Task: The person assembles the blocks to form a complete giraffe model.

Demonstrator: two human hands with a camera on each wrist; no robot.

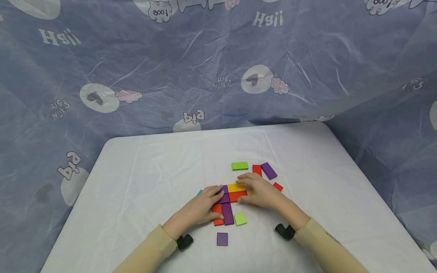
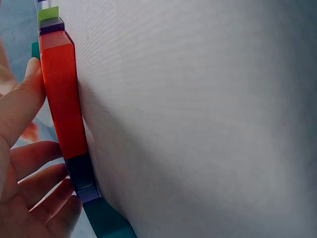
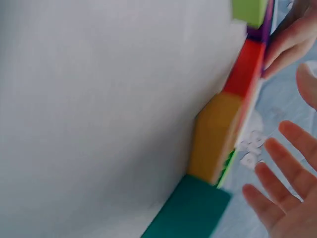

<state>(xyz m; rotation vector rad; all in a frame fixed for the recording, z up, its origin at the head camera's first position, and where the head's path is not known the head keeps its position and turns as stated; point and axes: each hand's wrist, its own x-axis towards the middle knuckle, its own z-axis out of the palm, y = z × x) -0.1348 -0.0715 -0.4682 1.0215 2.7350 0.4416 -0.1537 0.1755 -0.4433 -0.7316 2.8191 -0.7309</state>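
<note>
A flat cluster of coloured blocks lies between the hands: a yellow block [image 1: 236, 187], a red block [image 1: 237, 196], purple blocks [image 1: 224, 198], an upright-running purple block [image 1: 227, 214] and a second red block [image 1: 217, 209]. My left hand [image 1: 196, 207] rests along the cluster's left side, fingertips on the purple blocks, thumb on the second red block. In the left wrist view the thumb and fingers touch the edge of this red block [image 2: 64, 99] and its dark neighbours. My right hand [image 1: 263, 191] spreads at the right end; the right wrist view shows its relaxed fingers [image 3: 297, 178] holding nothing.
Near the cluster lie a light green square [image 1: 240, 218] and a purple square [image 1: 222, 239]. Beyond it are a green block [image 1: 240, 166], a red one [image 1: 257, 169] and a tilted purple one [image 1: 269, 170]. A patterned cloth [image 1: 205, 76] hangs behind the white table [image 1: 153, 163].
</note>
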